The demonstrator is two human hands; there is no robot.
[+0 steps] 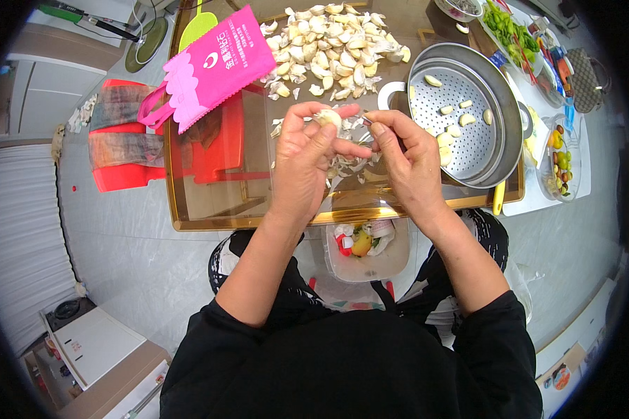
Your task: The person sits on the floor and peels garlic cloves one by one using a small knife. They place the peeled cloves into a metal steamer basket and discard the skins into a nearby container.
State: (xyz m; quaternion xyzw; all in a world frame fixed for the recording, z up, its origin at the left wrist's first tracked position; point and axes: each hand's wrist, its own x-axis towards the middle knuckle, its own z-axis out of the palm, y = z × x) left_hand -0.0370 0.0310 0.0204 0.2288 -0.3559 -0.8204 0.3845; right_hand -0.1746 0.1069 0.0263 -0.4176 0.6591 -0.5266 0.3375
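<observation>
My left hand (303, 167) pinches a garlic clove (327, 118) between thumb and fingers, above the table's front part. Close to its right, my right hand (413, 163) grips a small metal tool (367, 120); its tip shows, but the fingers cover most of it and its kind is unclear. Beneath both hands lie loose garlic skins (346, 166). A large heap of unpeeled garlic cloves (335, 47) spreads beyond them. To the right, a metal steamer pot (469, 145) with a perforated bottom holds several peeled cloves (467, 119).
A pink bag (225, 73) lies on the left of the glass-topped table (220, 214), near a red chair (120, 179). Below the front edge stands a waste bin (367, 269). Green peppers (513, 39) and a fruit bowl (548, 180) are at the right.
</observation>
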